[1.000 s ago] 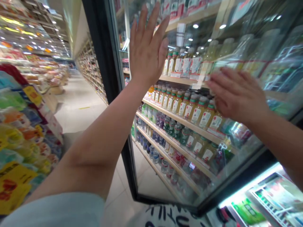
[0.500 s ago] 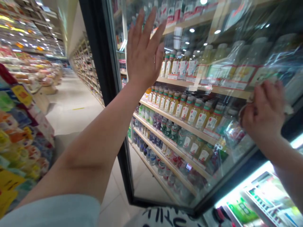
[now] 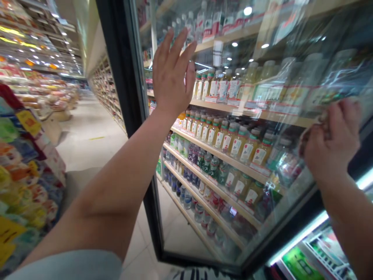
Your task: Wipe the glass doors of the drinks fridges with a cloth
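Note:
A glass door (image 3: 201,237) in a black frame stands swung out in front of me. Flat against its upper left part, fingers spread, rests my left hand (image 3: 171,74). On the right side of the glass, my right hand (image 3: 333,142) is closed around a crumpled cloth (image 3: 305,140), pressed near the pane. Most of the cloth is hidden behind the fingers. Through or in the glass show shelves with rows of bottles (image 3: 225,138), many with green caps and pale labels; I cannot tell whether they are seen through it or reflected.
Lit cooler shelves with green packs (image 3: 298,264) lie below the door at lower right. A heaped display of colourful packages (image 3: 32,182) stands at left. Beyond it runs an aisle floor (image 3: 87,144) beside long shelving (image 3: 107,89). The door's black edge (image 3: 116,58) rises at centre left.
My right hand has moved a little right and down across the glass with the cloth. My left hand stays on the pane; the view has tilted slightly upward.

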The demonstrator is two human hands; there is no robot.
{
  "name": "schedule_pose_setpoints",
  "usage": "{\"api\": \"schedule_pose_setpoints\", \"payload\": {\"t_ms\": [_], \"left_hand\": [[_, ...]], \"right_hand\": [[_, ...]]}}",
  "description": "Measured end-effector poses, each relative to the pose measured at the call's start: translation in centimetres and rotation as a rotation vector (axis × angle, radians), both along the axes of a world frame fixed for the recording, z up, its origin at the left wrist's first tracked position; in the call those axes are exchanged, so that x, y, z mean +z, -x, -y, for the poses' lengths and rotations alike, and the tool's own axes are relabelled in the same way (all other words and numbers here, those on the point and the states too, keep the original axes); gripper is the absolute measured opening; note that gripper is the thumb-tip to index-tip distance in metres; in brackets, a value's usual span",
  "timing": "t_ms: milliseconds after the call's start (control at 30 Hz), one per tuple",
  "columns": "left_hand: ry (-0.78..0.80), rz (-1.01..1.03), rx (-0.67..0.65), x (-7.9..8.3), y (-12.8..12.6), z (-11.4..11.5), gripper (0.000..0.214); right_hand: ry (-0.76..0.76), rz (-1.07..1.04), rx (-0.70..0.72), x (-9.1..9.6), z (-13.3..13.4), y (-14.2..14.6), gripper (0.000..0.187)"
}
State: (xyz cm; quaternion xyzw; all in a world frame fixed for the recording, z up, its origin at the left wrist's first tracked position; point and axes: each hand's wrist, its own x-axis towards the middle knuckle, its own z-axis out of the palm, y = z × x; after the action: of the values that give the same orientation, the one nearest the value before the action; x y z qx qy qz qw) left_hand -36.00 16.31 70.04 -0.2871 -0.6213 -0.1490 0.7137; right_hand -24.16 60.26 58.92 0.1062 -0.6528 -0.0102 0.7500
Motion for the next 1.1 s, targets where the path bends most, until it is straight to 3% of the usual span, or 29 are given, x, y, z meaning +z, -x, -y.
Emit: {"api": "schedule_pose_setpoints", "payload": {"t_ms": [67,200,267,333,400,500,567,667,800,933,1100], "left_hand": [[0.006,-0.034,0.005,-0.2,-0.2,0.0,0.057],[0.035,0.013,-0.014,-0.1,0.0,0.1,0.057],[0.029,0.051,0.001,0.0,0.0,0.2,0.055],[0.024,0.058,0.002,0.1,-0.2,0.3,0.055],[0.032,0.053,-0.009,0.1,-0.3,0.3,0.057],[0.019,0.022,-0.013,-0.1,0.1,0.2,0.057],[0.002,-0.016,-0.005,-0.1,0.5,-0.1,0.057],[0.023,-0.028,0.007,-0.1,0.4,-0.5,0.061],[0.104,0.006,0.013,-0.3,-1.6,-0.2,0.059],[0.262,0.027,-0.010,-0.5,-2.9,0.5,0.058],[0.338,-0.128,0.002,-1.0,-3.1,0.6,0.056]], "right_hand": [[-0.112,0.000,0.043,-0.2,4.3,-0.1,0.079],[-0.256,0.278,0.084,-3.5,14.0,-0.8,0.075],[-0.326,0.357,0.066,-3.5,17.4,-0.9,0.074],[-0.382,0.410,0.045,-1.7,19.2,-0.5,0.071],[-0.379,0.437,0.040,1.5,19.9,0.1,0.069],[-0.253,0.410,0.043,6.1,20.5,0.9,0.065],[-0.151,0.367,0.030,7.8,21.9,1.2,0.067],[-0.088,0.359,-0.002,7.9,25.7,1.6,0.069],[-0.190,0.421,0.047,6.4,31.0,2.4,0.069],[-0.175,0.409,0.111,6.5,31.1,3.0,0.077],[-0.317,0.328,0.121,6.4,25.8,2.0,0.079]]}}
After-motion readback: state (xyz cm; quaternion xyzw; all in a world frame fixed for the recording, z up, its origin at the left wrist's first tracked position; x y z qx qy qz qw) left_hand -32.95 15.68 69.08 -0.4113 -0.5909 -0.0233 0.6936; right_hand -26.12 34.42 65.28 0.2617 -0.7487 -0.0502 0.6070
